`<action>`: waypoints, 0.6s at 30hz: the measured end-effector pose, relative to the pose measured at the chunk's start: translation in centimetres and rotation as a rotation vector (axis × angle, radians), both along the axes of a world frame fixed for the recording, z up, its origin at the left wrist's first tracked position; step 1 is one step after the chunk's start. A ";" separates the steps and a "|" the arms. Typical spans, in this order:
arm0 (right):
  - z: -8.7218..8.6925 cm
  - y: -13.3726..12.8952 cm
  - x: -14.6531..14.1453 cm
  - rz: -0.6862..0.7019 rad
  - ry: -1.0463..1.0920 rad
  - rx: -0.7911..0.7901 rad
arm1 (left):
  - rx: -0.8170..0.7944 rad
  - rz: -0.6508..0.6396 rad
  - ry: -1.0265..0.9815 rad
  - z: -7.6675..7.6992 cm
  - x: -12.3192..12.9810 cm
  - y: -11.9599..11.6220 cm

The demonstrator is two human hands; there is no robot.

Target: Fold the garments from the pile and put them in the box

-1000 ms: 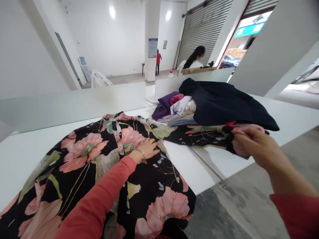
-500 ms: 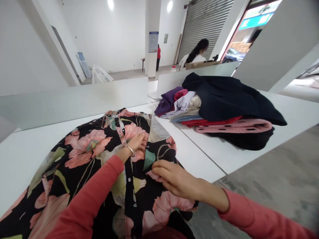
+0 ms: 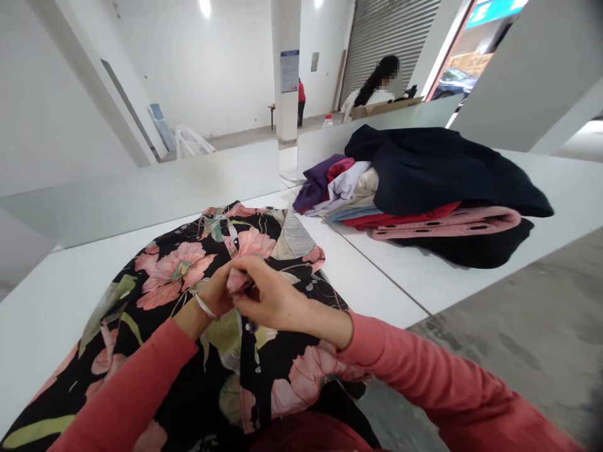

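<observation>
A black floral shirt (image 3: 179, 270) with large pink flowers lies spread over the white table, its button placket running down the middle. My right hand (image 3: 271, 295) is closed on a bunched pink bit of the shirt, lifted above the placket. Right against it, my left hand (image 3: 215, 296), with a bracelet at the wrist, closes on the same gathered cloth. The left fingertips are mostly hidden behind the right hand and the fabric.
A pile of folded clothes (image 3: 443, 169), dark navy on top, stands on the right part of the table (image 3: 372, 270). A low frosted panel (image 3: 221, 176) edges the back. Beyond it are a bottle (image 3: 327, 120), a seated person (image 3: 377, 85) and a pillar (image 3: 287, 107).
My right hand has moved left and up with the bit of cloth in it and now meets my left hand. My left hand has drawn back and closed.
</observation>
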State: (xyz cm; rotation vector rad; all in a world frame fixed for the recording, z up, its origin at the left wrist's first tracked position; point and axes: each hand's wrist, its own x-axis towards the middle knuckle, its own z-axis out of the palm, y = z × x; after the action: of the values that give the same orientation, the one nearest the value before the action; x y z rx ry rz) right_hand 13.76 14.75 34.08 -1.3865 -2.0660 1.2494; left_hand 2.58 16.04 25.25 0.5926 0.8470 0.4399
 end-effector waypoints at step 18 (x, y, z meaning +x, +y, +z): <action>-7.4 2.6 14.2 -0.116 -0.809 -0.175 | 0.122 0.166 0.069 0.2 -4.1 9.8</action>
State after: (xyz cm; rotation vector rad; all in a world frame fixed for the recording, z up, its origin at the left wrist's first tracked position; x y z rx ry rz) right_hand 27.99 17.38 26.66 -2.3439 -2.3258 0.9103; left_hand -1.53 25.85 25.49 0.6552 0.9439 0.6284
